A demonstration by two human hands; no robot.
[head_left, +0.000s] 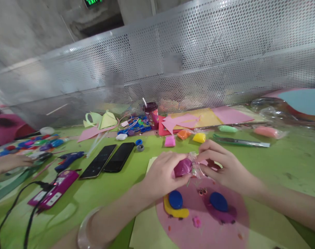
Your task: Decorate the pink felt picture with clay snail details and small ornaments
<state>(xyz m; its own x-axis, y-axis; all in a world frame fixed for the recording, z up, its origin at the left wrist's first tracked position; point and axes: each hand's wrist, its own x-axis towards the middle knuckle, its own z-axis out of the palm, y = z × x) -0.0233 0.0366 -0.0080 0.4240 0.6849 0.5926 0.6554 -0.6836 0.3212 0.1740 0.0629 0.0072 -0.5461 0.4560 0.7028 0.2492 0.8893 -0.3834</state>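
A clear plastic packet of purple modelling clay (182, 167) is held above the craft picture. My left hand (161, 169) is closed around the purple lump, thumb below and fingers over the top. With bent fingers, my right hand (222, 164) pinches the packet's crumpled plastic end; something dark red shows beneath those fingers, too blurred to name. Below both hands lies a pink paper round (206, 228) on pale yellow paper. It bears a yellow clay snail-like shape (175, 210) with a blue disc, a purple one (224, 214) with another blue disc, and a small pink flower (197, 221).
Behind the hands lie pink (169, 141), orange (183, 134) and yellow (199, 138) clay pieces and a cutter knife (242, 141). Leftward are two phones (119, 157), a glue gun (69, 160) and a corded power strip (55, 190). A lidded cup (151, 116) stands behind. Another person's hand (12, 162) reaches in left.
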